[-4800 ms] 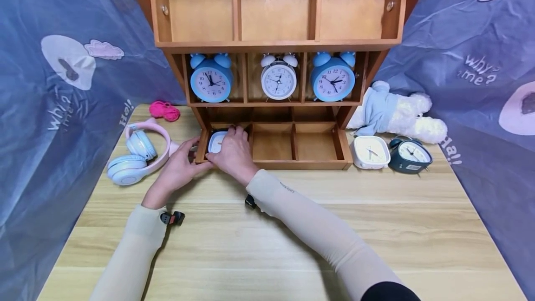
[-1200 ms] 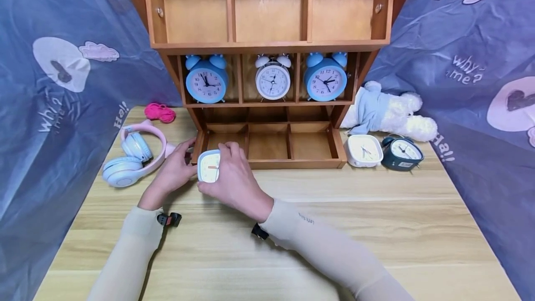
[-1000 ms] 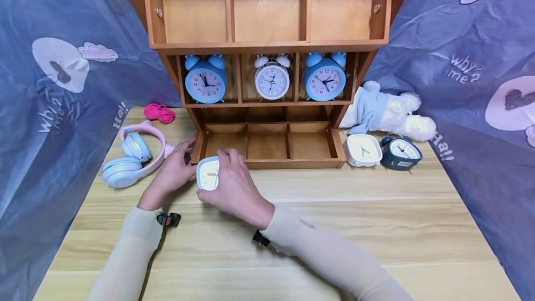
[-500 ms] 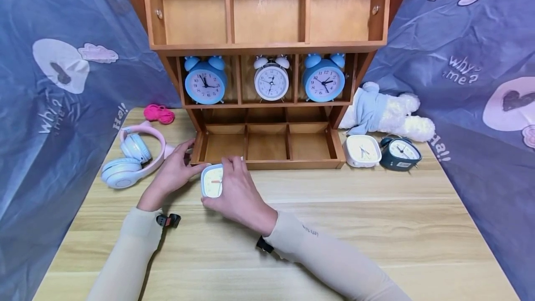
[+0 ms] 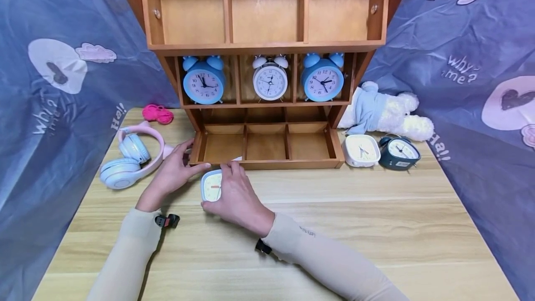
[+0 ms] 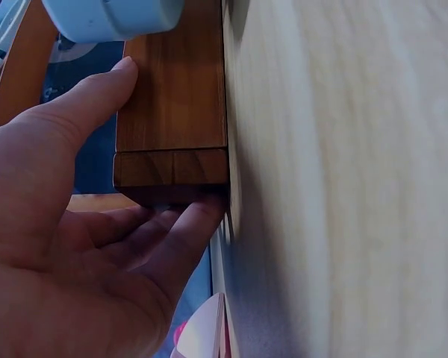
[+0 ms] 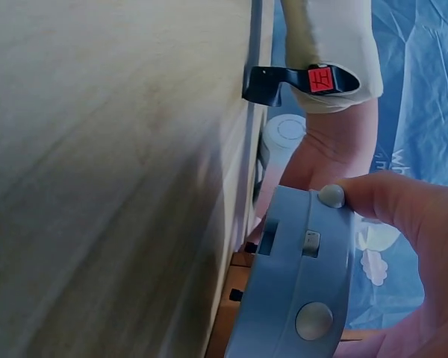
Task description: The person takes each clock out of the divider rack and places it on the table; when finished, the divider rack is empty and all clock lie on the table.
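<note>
In the head view, my right hand (image 5: 242,199) grips a light blue alarm clock (image 5: 211,187), thumb on its near side and fingers over its far side. The clock's pale face tilts upward just in front of the shelf's lowest tray, its right part covered by the hand. The right wrist view shows the clock's underside (image 7: 299,276), with a battery cover and small feet, close over the tabletop. My left hand (image 5: 170,178) holds the front left corner of the wooden shelf (image 5: 292,165). In the left wrist view, its thumb lies at the front board (image 6: 175,97) and its fingers wrap the side.
Two blue twin-bell clocks (image 5: 204,86) and a white one (image 5: 270,81) stand in the middle row. Right of the shelf are a white square clock (image 5: 362,150), a dark green clock (image 5: 400,153) and a plush toy (image 5: 384,110). Headphones (image 5: 131,152) and pink yarn (image 5: 157,114) lie left.
My right hand has taken the light blue clock out of the lowest tray's left compartment and brought it forward and down before the tray. The left hand keeps its place at the corner.
</note>
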Motion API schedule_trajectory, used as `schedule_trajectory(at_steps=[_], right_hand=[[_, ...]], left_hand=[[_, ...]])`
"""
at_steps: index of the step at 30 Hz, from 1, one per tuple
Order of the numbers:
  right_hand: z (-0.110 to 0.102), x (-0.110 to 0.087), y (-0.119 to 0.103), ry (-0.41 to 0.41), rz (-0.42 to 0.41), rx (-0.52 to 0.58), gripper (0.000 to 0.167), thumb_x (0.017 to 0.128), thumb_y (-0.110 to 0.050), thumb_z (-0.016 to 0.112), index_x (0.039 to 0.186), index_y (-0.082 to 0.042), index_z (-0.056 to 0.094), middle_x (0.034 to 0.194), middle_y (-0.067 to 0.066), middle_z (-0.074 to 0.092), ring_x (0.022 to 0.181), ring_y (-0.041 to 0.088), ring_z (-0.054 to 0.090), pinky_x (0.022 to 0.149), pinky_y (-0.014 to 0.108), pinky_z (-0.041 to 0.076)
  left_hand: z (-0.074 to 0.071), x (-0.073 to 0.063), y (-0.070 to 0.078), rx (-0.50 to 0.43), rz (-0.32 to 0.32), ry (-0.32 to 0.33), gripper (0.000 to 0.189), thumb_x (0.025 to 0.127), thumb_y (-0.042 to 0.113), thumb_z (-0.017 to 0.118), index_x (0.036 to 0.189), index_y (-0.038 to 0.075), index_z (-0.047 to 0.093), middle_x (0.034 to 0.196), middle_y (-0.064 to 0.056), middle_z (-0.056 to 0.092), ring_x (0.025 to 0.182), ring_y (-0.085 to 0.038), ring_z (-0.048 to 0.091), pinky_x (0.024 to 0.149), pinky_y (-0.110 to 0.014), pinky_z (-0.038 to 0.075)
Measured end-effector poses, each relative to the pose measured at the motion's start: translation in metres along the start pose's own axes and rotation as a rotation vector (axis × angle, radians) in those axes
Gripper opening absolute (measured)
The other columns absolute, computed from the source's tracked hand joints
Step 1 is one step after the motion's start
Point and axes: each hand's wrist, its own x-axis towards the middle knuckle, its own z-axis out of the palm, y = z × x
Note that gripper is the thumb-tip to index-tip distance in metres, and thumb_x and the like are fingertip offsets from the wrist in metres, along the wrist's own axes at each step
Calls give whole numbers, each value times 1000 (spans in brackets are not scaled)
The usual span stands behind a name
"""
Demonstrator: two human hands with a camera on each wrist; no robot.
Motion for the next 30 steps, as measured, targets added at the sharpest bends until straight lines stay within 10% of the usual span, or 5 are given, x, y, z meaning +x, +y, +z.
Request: schedule_trajectory(at_steps=[30], right_hand=[[16,5,0,-4,13,-60,101,83,-50,95,157,4,54,151,15,55,131,27,57,112,37,57]], left_hand=[[0,-2,-1,-15,10,3,103,101,43,86,177,5,28,174,-28,44,145,-51,60,121,-66,50]])
